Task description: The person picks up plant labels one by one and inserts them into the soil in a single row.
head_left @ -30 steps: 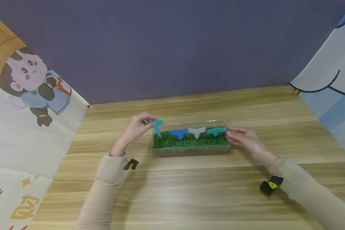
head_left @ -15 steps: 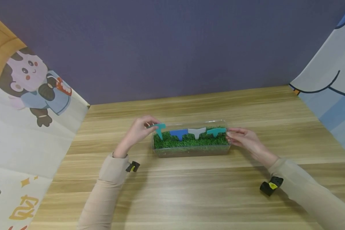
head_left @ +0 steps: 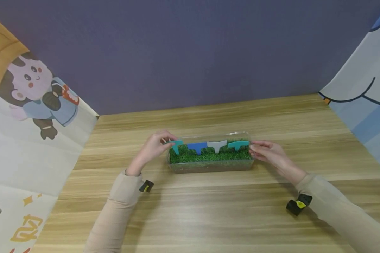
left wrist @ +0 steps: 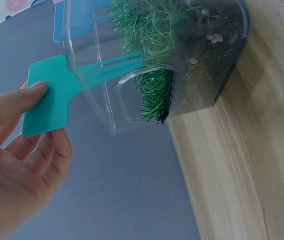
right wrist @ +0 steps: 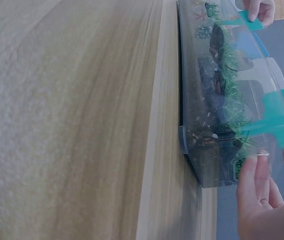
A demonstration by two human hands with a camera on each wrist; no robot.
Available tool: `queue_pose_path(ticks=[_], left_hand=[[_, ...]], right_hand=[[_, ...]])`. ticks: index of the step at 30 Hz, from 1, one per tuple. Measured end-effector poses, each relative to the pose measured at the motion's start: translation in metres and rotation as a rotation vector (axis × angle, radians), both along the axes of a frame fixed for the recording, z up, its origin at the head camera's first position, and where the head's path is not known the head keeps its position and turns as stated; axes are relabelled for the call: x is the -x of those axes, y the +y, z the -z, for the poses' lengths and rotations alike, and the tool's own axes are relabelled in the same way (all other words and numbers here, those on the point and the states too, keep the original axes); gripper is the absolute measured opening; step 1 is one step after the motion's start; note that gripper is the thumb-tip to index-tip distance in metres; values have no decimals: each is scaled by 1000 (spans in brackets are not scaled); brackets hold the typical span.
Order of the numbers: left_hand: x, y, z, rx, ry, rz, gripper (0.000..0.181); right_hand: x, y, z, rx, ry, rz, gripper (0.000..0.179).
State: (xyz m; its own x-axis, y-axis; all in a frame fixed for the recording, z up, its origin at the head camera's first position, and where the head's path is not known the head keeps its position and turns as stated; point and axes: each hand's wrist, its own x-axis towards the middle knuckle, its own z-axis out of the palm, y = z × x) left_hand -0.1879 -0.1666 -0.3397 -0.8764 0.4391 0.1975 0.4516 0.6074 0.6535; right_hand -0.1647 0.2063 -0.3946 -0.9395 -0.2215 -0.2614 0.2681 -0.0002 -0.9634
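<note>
My left hand [head_left: 156, 143] pinches the head of a teal T-shaped plant label [left wrist: 54, 95] between thumb and fingers. The label's stem points down into the green grass [head_left: 183, 158] at the left end of a clear plastic planter box [head_left: 210, 167]. At the opposite end, my right hand [head_left: 269, 153] grips the box's end wall, thumb at the rim and fingers against the outside. Between the hands stand a blue plant label [head_left: 197, 146], a white plant label [head_left: 217, 145] and another teal plant label [head_left: 238, 144], all upright in the grass.
The box stands on a wood-grain table [head_left: 209, 214]. Behind the table rises a dark blue-purple wall [head_left: 196, 52]. A cartoon-printed white panel [head_left: 16, 147] borders the left side, and a second printed panel [head_left: 367, 102] the right. Dark soil [left wrist: 201, 60] shows through the box wall.
My left hand has moved down and slightly right, and the teal plant label it holds has sunk lower into the grass. The right hand and the box have stayed still.
</note>
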Motion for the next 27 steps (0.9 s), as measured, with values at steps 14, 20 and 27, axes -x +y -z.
queue_pose_path(ticks=[14,20,27], left_hand=[[1,1,0,-11,-2,3,15],[1,2,1,-14,-16,13,14],[1,5,6,2,-30,47,15]], right_hand=[[-1,1,0,-6,-4,0,60],[-1,1,0,-8,7,-3,59],[-1,1,1,-22,15,4,53]])
